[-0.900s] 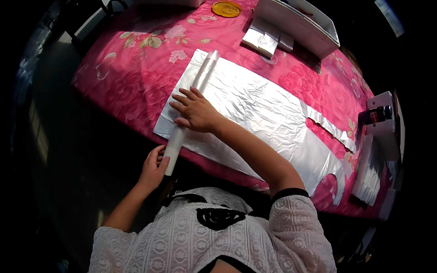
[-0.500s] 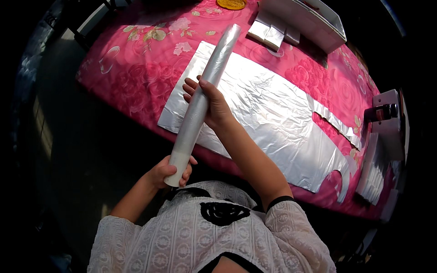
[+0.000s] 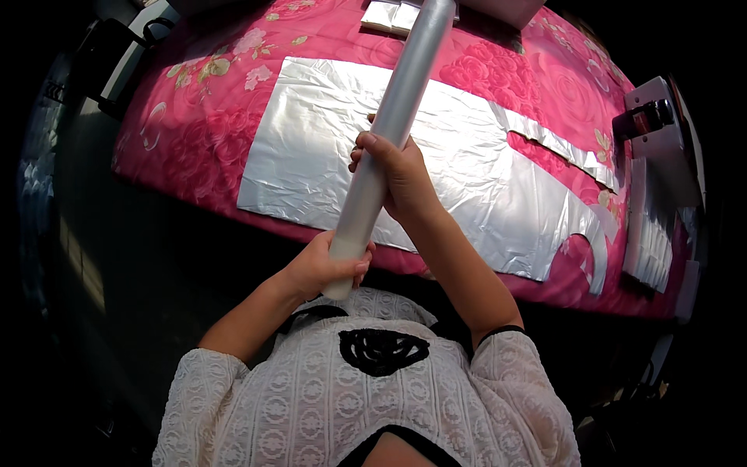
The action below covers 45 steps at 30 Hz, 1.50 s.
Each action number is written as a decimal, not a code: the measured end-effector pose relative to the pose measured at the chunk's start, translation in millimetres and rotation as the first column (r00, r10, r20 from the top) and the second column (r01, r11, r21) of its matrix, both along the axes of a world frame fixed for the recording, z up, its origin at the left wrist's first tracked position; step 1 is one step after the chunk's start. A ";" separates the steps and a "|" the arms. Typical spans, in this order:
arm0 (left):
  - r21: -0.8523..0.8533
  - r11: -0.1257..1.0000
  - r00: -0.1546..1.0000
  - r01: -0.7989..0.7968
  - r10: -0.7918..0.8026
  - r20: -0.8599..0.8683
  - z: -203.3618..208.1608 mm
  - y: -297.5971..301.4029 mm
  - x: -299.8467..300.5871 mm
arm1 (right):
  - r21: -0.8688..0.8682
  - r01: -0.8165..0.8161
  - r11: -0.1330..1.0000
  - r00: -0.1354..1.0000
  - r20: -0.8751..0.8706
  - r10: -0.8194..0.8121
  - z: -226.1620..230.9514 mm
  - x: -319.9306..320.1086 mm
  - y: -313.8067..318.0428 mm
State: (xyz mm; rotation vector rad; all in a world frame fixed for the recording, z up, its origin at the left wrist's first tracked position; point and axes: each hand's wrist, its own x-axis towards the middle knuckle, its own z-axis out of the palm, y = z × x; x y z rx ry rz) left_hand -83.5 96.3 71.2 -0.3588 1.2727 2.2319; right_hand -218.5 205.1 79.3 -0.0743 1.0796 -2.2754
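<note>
A long, shiny, translucent roll of plastic film (image 3: 408, 82) slants up and away in front of me, held above the table's near edge. My left hand (image 3: 320, 267) is wrapped round its lower end, close to my body. Around the middle of the roll my right hand (image 3: 403, 175) is closed, thumb on top and fingertips showing on the far side. Beneath the roll a large silvery-white plastic bag (image 3: 303, 132) lies spread flat, wrinkled, with two cut handle strips at its right end. The roll covers part of this bag.
A pink floral cloth (image 3: 187, 148) covers the table. At the back lie small folded packets (image 3: 385, 15) beside a white box (image 3: 510, 9). On the right are a stack of folded plastic bags (image 3: 650, 233), a dark bottle (image 3: 642, 121) and a pale box (image 3: 661, 148).
The roll has moved right with both hands. My right fingers, spread half a second ago, have closed round it. The head view has shifted, so the table sits higher in the picture.
</note>
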 end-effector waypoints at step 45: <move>-0.092 0.941 0.930 0.325 -0.300 0.210 -66.4 -25.5 20.2 | 0.291 0.439 0.850 0.895 -0.060 -0.442 -78.2 -118.8 117.0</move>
